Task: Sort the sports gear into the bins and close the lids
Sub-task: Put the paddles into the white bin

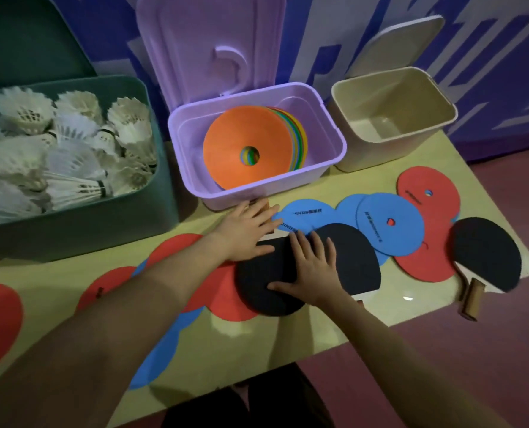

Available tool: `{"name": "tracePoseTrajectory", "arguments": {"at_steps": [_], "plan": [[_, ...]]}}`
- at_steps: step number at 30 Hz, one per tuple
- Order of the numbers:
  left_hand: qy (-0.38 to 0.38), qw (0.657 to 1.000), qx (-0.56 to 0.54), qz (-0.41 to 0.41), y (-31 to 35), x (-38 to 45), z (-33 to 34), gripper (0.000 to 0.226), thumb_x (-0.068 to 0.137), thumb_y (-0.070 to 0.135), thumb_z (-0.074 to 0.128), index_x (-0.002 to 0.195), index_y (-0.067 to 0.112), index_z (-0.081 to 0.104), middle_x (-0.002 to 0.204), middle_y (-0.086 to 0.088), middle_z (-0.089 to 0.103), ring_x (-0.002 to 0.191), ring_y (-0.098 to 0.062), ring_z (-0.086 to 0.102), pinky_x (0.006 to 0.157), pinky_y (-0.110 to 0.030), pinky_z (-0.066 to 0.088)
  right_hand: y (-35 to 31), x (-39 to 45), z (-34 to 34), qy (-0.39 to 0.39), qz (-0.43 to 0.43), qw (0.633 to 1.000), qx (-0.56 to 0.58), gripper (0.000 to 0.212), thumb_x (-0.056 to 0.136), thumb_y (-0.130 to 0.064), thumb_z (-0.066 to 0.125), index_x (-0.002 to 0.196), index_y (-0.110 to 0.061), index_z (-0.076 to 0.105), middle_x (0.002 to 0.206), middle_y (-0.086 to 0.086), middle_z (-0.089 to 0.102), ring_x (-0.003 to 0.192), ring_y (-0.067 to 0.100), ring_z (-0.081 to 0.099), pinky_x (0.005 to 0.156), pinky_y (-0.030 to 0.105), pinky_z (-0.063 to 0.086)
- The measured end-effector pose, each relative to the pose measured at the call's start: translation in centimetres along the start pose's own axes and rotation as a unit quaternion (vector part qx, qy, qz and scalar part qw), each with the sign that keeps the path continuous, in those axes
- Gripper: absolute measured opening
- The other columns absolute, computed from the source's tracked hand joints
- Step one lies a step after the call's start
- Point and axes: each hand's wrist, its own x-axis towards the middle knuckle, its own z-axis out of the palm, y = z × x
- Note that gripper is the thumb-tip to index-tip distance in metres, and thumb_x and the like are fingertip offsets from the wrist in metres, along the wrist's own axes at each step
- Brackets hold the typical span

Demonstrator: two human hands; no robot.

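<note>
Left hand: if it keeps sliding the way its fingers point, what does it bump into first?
Probably the blue disc just beyond the left hand; its fingertips already look close to the edge, though depth is hard to judge.

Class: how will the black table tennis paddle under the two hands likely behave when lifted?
The black paddle looks flat and rigid, so probably stiff. Lying on loose discs, it may slide when pushed by the right hand.

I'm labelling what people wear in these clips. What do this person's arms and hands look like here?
Both arms are bare up to the frame edge, with no sleeves in view. The left hand and right hand show no gloves, rings, watch or wristband, and the fingers are uncovered.
</note>
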Motion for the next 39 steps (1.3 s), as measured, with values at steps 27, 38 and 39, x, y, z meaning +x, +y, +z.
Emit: {"name": "tracePoseTrajectory", "arguments": {"at_steps": [27, 38, 39], "plan": [[0.023, 0.985, -0.056, -0.163, 3.8, -14.5, 5.0, 0.088, 0.076, 0.077, 0.029, 0.140, 0.018, 0.037, 0.123, -0.010, 0.055, 0.106, -0.031, 0.050, 0.092, -0.040, 0.037, -1.7, -5.1, 1.9, -0.004, -0.110, 0.994, -0.019, 0.079, 0.084, -0.055, 0.057, 0.149, -0.036, 0.015, 0.159, 0.009, 0.004, 0.143, 0.038, 0.009, 0.112, 0.050, 0.009], [-0.068, 0.994, -0.051, -0.063, 4.4, -9.6, 5.2, 0.113, 0.057, 0.085, 0.052, 0.144, 0.047, -0.010, 0.154, -0.015, -0.019, 0.130, -0.046, 0.023, 0.105, -0.048, 0.027, -0.5, -6.0, 1.5, 0.137, 0.121, 0.977, 0.111, 0.062, 0.088, -0.060, 0.045, 0.142, -0.030, 0.037, 0.154, 0.007, 0.025, 0.139, 0.033, 0.023, 0.108, 0.046, 0.013], [-0.057, 0.995, -0.054, -0.068, 4.6, -9.6, 5.3, 0.108, 0.059, 0.083, 0.052, 0.144, 0.048, -0.005, 0.156, -0.012, -0.015, 0.130, -0.045, 0.023, 0.104, -0.047, 0.028, -0.1, -5.9, 1.5, 0.134, 0.166, 0.971, 0.111, 0.068, 0.087, -0.065, 0.042, 0.144, -0.030, 0.032, 0.154, 0.008, 0.023, 0.138, 0.034, 0.022, 0.108, 0.047, 0.013]]}}
